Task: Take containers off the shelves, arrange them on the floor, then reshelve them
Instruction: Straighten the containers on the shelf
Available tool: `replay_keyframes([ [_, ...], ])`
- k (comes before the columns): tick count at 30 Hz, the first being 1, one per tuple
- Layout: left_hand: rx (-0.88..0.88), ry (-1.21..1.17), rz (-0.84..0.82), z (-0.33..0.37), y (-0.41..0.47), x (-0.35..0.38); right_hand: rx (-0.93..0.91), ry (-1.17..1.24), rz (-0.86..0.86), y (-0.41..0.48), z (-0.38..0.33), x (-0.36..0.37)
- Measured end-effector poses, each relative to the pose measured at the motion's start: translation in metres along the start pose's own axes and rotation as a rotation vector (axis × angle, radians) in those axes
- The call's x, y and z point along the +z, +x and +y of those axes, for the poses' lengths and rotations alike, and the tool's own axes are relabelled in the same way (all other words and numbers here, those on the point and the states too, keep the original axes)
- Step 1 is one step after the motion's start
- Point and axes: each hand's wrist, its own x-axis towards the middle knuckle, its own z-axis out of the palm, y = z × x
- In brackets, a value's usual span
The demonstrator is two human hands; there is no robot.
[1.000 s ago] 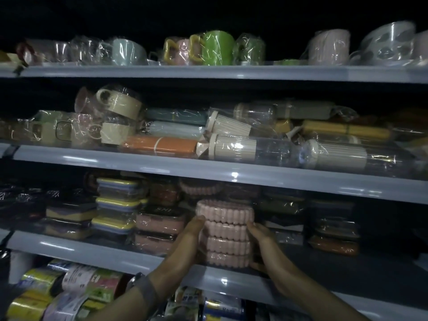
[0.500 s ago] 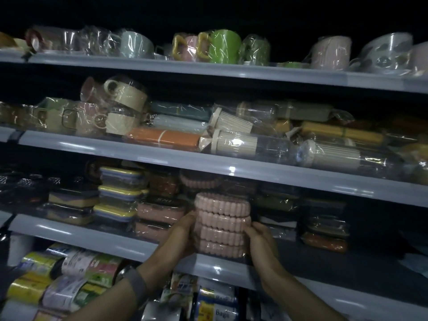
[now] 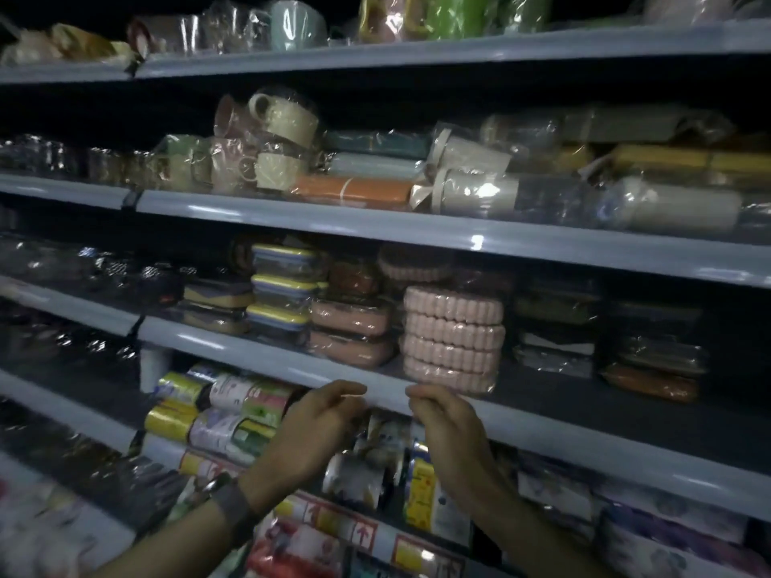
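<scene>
A plastic-wrapped stack of pink ribbed round containers [image 3: 454, 338] stands upright on the grey shelf [image 3: 258, 355], near its front edge. Both my hands are below and in front of that stack, apart from it. My left hand [image 3: 321, 423] hangs just under the shelf lip with its fingers curled and nothing in them. My right hand [image 3: 446, 423] is beside it, fingers loosely bent, also holding nothing. A dark band is on my left wrist.
Left of the pink stack lie wrapped pink oval boxes [image 3: 350, 333] and yellow-lidded boxes [image 3: 281, 285]. Dark and orange boxes [image 3: 648, 381] sit to its right. Wrapped mugs and bottles [image 3: 471, 194] fill the shelf above. Rolled packs [image 3: 217, 415] lie on the shelf below.
Both hands have let go of the pink stack and dropped back below the shelf edge. The stack now stands on the shelf. The view has shifted left and closer.
</scene>
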Motion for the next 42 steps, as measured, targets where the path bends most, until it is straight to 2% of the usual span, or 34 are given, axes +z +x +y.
replay_keyframes([
  [2, 0.003, 0.091, 0.015, -0.020, -0.014, -0.014, -0.003, -0.034, -0.087, -0.007, 0.005, 0.020],
  [5, -0.084, 0.206, 0.043, -0.053, -0.038, -0.041, -0.014, -0.079, -0.222, -0.017, 0.017, 0.057],
  [15, -0.489, 0.413, 0.172, -0.164, -0.161, -0.133, -0.065, -0.349, -0.694, -0.092, 0.059, 0.199],
  [19, -0.686, 0.484, 0.242, -0.212, -0.226, -0.154, -0.048, -0.376, -0.870, -0.136, 0.086, 0.256],
  [27, -1.065, 0.447, 0.323, -0.305, -0.341, -0.187, -0.035, -0.494, -1.196, -0.228, 0.140, 0.347],
  [30, -1.180, 0.387, 0.339, -0.339, -0.374, -0.197, -0.001, -0.555, -1.270, -0.257, 0.162, 0.373],
  [42, -1.459, 0.188, 0.303, -0.470, -0.456, -0.209, 0.186, -0.671, -1.533, -0.367, 0.255, 0.465],
])
